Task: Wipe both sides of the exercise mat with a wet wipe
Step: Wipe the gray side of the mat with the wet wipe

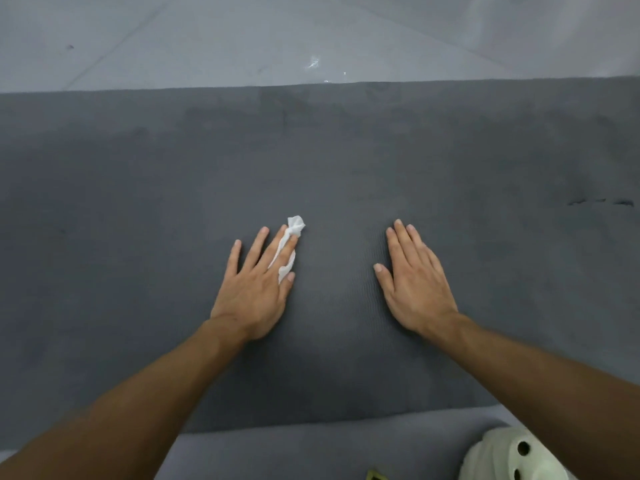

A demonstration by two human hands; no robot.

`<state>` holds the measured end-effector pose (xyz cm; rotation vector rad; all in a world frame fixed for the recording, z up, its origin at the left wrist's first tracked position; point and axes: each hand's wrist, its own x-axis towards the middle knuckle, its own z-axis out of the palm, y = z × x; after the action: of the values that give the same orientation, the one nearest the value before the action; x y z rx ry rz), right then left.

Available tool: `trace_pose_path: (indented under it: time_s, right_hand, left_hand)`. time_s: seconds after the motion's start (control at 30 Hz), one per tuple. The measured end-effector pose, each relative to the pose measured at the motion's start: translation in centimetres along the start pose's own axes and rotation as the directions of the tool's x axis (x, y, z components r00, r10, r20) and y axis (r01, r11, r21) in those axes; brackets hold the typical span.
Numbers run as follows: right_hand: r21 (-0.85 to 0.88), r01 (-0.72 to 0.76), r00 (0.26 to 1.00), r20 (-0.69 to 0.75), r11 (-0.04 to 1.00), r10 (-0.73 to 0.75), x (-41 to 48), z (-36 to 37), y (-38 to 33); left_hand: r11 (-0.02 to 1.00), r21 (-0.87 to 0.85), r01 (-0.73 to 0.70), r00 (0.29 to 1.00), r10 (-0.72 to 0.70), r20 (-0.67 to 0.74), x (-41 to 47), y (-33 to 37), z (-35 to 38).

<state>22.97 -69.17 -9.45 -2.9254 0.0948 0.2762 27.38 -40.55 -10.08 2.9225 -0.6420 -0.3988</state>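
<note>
Being pressed flat onto the exercise mat [311, 161] are the empty right hand [414, 282], at three o'clock, and the left hand [256, 289], seemingly pinching a wet wipe [289, 252].

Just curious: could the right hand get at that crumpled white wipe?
Probably yes: only bare dark grey exercise mat lies between the right hand and the crumpled white wipe, though fingers of the left hand pinch it.
</note>
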Motion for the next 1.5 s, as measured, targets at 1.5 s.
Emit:
trace_pose_path:
  time_s: [1.5]
  right_hand:
    - [-0.041,0.659,0.749,0.123,0.751,-0.651,4.6,3.2,-21.3]
  left_hand:
    - [0.911,-0.074,0.405,0.912,-0.409,-0.047,-13.3,-5.5,2.0]
